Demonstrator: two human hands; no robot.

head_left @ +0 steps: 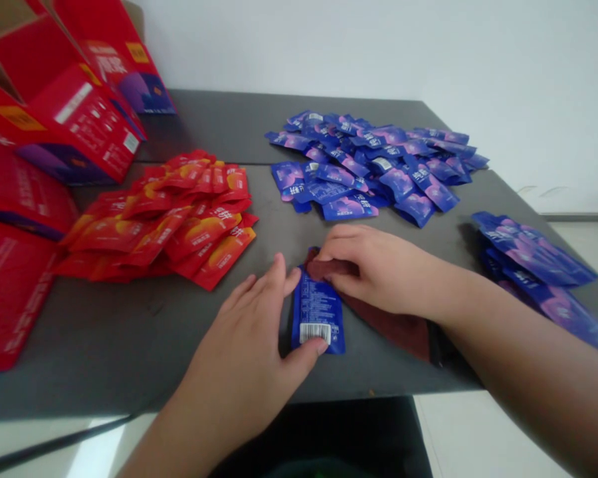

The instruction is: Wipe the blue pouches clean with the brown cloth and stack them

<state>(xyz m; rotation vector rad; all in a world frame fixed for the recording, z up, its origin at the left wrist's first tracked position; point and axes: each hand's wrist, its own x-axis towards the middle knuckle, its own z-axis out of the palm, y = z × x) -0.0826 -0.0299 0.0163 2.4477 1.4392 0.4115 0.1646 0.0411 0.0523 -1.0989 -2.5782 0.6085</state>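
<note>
A blue packet (319, 307) lies flat on the grey table, its printed back and barcode facing up. My left hand (254, 345) is open beside it, with the thumb on its lower edge by the barcode and the fingers near its upper left side. My right hand (373, 265) is closed on a brown cloth (398, 325), part of which is bunched over the packet's top end. The rest of the cloth trails right under my right forearm.
Red packets (179, 219) are piled at the left, beside open red boxes (74, 113). A large heap of blue packets (379, 159) lies at the back, and a smaller stack (538, 259) at the right. The table (214, 126) meets a white wall.
</note>
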